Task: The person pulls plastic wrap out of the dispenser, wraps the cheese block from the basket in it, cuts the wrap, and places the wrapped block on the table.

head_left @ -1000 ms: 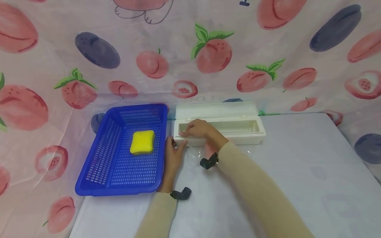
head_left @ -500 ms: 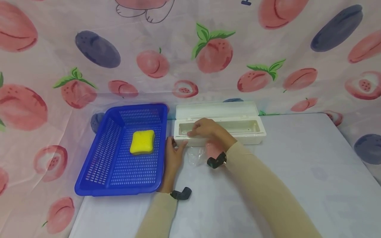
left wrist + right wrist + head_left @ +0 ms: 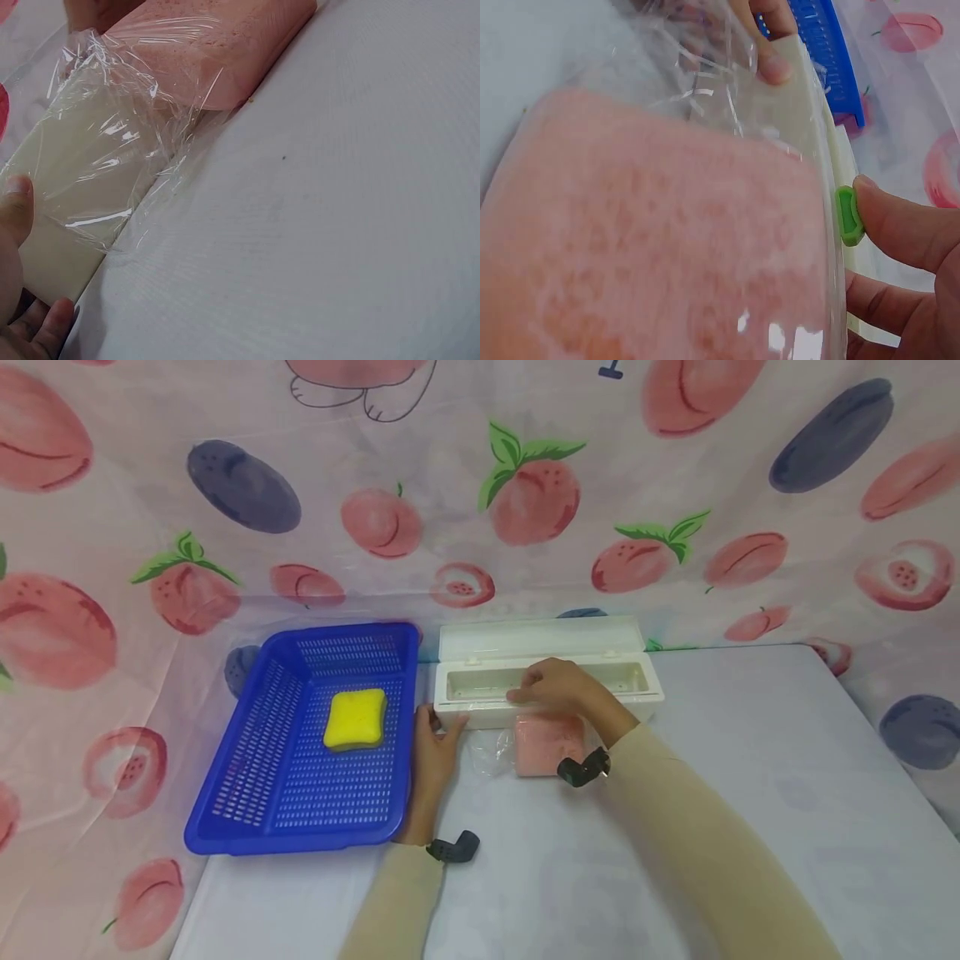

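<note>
Where the small green plastic slider (image 3: 849, 217) sits, near mid-length on the front rim, the open white plastic box's (image 3: 472, 718) long axis runs left to right | right hand (image 3: 561, 687): nearer; grip pinching slider, only thumb contact visible | left hand (image 3: 435, 758): holding box's left end

Left grip (image 3: 435, 753) curled, right grip (image 3: 558, 683) pinched

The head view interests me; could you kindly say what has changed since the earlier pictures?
The right grip moved rightward along the white box, exposing more of the pink block. The left grip, yellow sponge and blue basket stayed put.
</note>
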The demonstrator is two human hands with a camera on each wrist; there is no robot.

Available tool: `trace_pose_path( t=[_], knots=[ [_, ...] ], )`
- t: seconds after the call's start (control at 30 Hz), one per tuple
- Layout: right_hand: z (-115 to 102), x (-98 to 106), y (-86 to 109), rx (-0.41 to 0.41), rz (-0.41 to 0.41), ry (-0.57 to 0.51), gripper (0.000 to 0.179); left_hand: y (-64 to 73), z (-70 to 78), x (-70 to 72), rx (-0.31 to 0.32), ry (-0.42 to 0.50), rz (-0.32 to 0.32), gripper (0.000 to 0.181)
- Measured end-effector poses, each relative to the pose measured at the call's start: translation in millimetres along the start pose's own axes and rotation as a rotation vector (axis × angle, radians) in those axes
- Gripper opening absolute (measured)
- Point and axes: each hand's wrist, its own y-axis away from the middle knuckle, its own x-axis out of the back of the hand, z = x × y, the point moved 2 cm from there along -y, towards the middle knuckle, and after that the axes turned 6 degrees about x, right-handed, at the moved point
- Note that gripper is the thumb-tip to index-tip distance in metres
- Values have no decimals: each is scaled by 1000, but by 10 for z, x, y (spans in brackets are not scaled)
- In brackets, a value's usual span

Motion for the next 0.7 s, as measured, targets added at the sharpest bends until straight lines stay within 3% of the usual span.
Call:
trace_pose_path(
  t=[0.23, 0.7],
  knots=[
    [199, 113, 93, -45, 2, 1, 40, 2, 8, -1, 4, 5, -2, 53],
    [363, 207, 173, -20, -3, -13, 38, -11, -5, -4, -15, 24, -5, 52]
  ],
)
